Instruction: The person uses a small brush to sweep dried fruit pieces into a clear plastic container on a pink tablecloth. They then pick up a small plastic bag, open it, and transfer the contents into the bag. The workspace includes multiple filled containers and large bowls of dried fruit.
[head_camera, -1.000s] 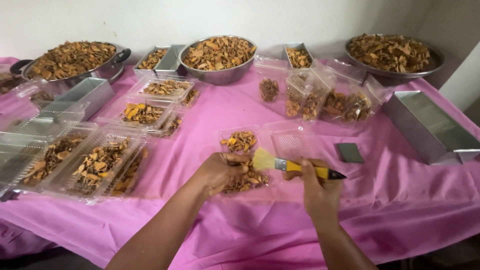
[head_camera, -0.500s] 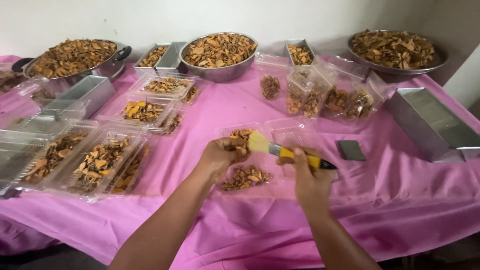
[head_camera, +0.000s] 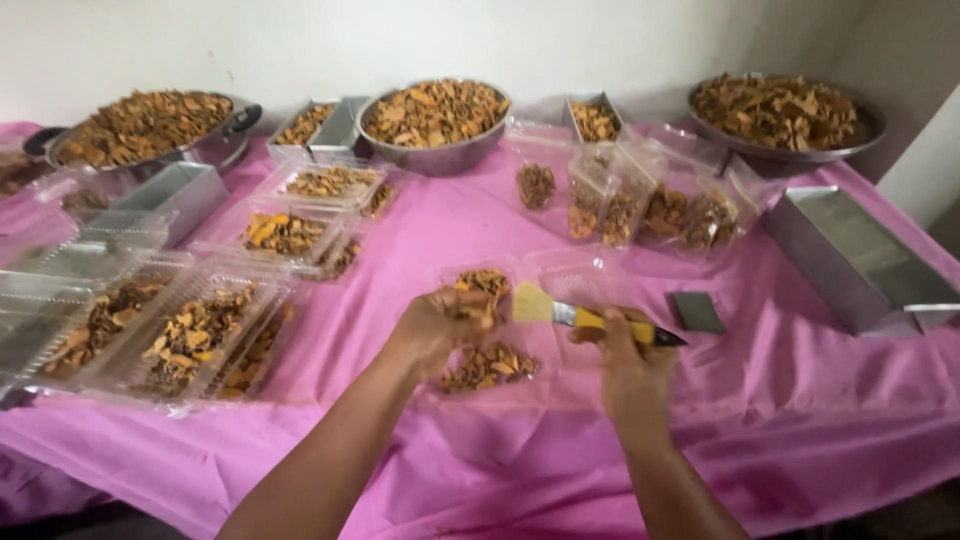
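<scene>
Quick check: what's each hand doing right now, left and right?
Left hand: closed around a handful of brown dried pieces.
Right hand: closed on the yellow-handled brush.

Both bare forearms enter from the lower edge and converge toward the centre. The left hand (head_camera: 435, 325) is raised, palm turned inward, its fingers (head_camera: 470, 312) curled closed around a small brown-orange piece. The right hand (head_camera: 625, 365) is held at a similar height, wrist straight, fingers wrapped firmly around a yellow-handled flat brush (head_camera: 590, 318) whose pale bristles point toward the left hand. The hands are near each other, not touching.
</scene>
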